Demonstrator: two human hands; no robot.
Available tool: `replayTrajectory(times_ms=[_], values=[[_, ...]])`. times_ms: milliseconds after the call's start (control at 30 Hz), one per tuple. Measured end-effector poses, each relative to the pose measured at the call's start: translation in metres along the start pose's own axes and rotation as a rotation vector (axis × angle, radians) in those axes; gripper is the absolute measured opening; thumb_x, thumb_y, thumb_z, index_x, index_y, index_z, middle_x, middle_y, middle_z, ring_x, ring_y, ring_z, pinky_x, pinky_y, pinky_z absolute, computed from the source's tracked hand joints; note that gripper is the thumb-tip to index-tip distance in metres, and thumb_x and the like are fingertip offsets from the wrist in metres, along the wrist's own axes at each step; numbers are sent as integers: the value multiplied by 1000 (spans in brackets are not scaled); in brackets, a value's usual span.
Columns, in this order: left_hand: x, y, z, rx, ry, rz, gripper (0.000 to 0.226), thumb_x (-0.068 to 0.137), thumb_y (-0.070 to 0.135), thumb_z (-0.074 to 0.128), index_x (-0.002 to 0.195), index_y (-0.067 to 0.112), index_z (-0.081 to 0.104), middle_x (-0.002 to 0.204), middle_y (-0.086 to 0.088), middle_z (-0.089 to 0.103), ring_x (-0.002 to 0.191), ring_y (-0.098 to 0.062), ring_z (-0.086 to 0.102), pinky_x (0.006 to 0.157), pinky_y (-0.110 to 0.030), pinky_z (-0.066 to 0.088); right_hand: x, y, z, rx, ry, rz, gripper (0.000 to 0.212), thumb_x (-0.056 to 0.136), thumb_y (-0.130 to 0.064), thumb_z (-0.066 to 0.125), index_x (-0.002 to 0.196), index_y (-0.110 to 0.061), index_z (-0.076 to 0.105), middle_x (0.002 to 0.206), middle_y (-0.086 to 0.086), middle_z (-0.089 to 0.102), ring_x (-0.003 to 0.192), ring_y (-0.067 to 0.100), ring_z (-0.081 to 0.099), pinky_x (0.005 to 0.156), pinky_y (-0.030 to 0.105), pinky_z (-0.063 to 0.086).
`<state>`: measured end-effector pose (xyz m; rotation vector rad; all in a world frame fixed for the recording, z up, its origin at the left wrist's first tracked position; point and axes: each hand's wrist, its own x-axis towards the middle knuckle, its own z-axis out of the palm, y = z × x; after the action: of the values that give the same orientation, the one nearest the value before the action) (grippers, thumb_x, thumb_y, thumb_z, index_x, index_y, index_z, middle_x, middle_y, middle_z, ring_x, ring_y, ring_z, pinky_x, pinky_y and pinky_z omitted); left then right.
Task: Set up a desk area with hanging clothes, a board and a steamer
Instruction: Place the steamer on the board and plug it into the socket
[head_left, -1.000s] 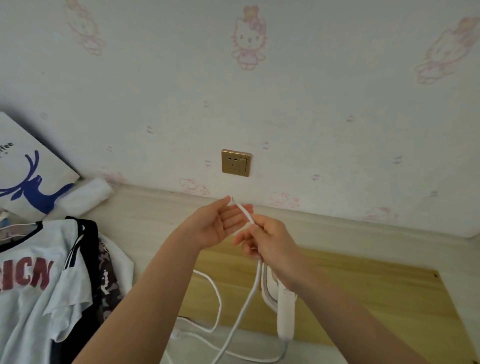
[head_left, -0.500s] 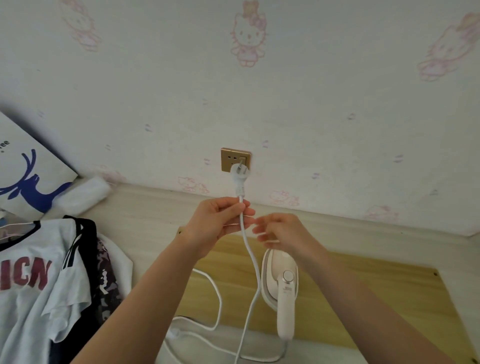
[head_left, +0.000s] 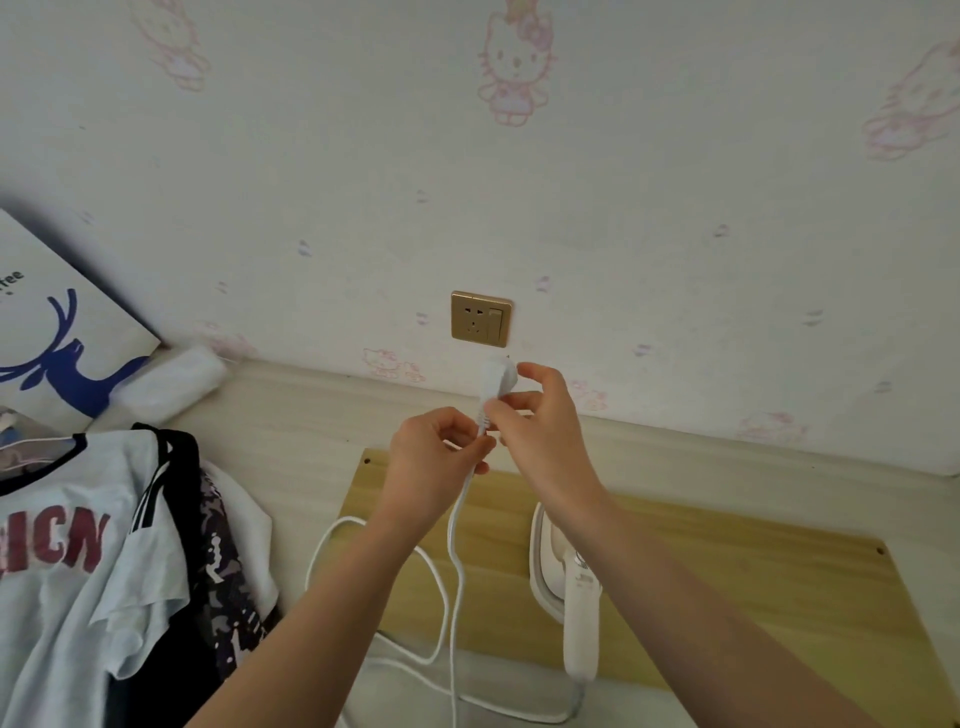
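A white plug (head_left: 497, 378) is pinched by my right hand (head_left: 540, 431) just below the gold wall socket (head_left: 481, 318). My left hand (head_left: 436, 457) pinches the white cord (head_left: 456, 540) right under the plug. The cord loops down across the desk to the white handheld steamer (head_left: 576, 618), which lies on the light wooden board (head_left: 727, 582). Several garments hang at the left, with a white T-shirt with red letters (head_left: 78, 571) in front.
A white bag with a blue deer print (head_left: 57, 332) leans on the wall at far left, with a white roll (head_left: 171, 382) beside it. The pale desk top (head_left: 291, 441) runs along the wallpapered wall.
The plug has come down from in front of the socket to just below it. My right hand moved up from the cord and took hold of the plug.
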<state>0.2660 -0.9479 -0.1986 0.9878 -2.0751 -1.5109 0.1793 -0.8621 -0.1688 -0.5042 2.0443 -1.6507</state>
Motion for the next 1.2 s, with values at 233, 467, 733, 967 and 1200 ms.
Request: replayTrajectory(times_ms=[233,467,733,967,1200], values=[[12,-12,-7,93,-51,17,13,79,25,77,71,20,67,62,6,70,64,-11,69,69,-35,55,11,8,6,-68,-25,-92,27,87,-31,67,111,-29,55,94,-4,68,79,10,69,71,27,58],[47,-24,-21,-318,-52,-59,20,85,21,71,104,21,64,96,2,72,86,-14,72,71,-26,58,49,25,14,-81,-179,9,31,96,-22,57,127,-21,54,106,6,67,80,17,72,69,35,62],[113,-34,-12,-234,-31,-13,15,82,17,74,93,22,65,85,4,68,77,-19,71,73,-34,61,102,45,35,-151,-151,-2,31,96,-24,56,126,-21,55,101,5,70,81,15,71,71,31,61],[158,-48,2,-174,-90,-11,17,83,17,73,98,22,68,95,3,72,83,-17,71,79,-39,60,142,63,40,-187,-97,-22,20,93,-24,61,110,-26,52,95,3,71,83,14,70,69,28,60],[176,-54,8,-111,-82,59,21,85,17,70,106,22,67,100,9,71,85,-13,70,84,-41,57,155,80,52,-242,24,-145,24,94,-22,60,112,-30,45,90,-5,69,83,4,67,73,22,56]])
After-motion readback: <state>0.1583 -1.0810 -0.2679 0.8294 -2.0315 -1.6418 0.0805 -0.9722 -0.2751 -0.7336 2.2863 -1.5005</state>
